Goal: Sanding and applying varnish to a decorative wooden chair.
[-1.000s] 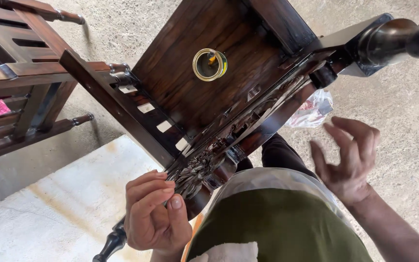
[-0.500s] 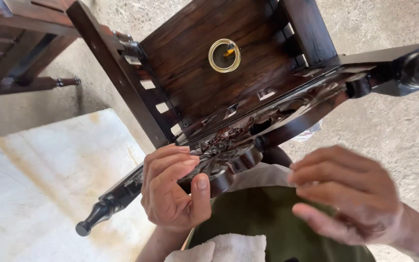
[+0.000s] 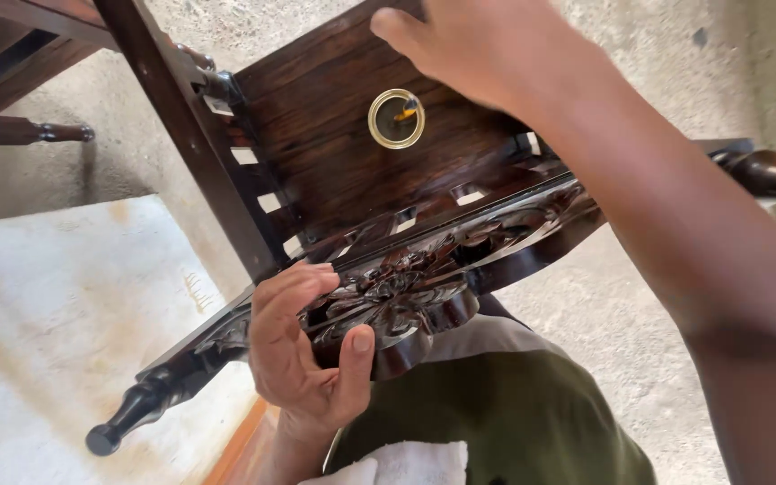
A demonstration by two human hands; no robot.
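Chair (image 3: 334, 171) looks heavy, stiff, glossy-slick; left hand (image 3: 307, 359) clamps its carved rail (image 3: 424, 287), the best hold; right hand (image 3: 478, 49) reaches open, empty, over the seat.

Olive-green shirt (image 3: 514, 422) over the torso, white cloth (image 3: 406, 467) bunched just below the shirt's lower left edge, left hand (image 3: 312, 359) bare with short nails beside the shirt, right hand (image 3: 478, 49) and forearm bare, no sleeve, rings or watch visible
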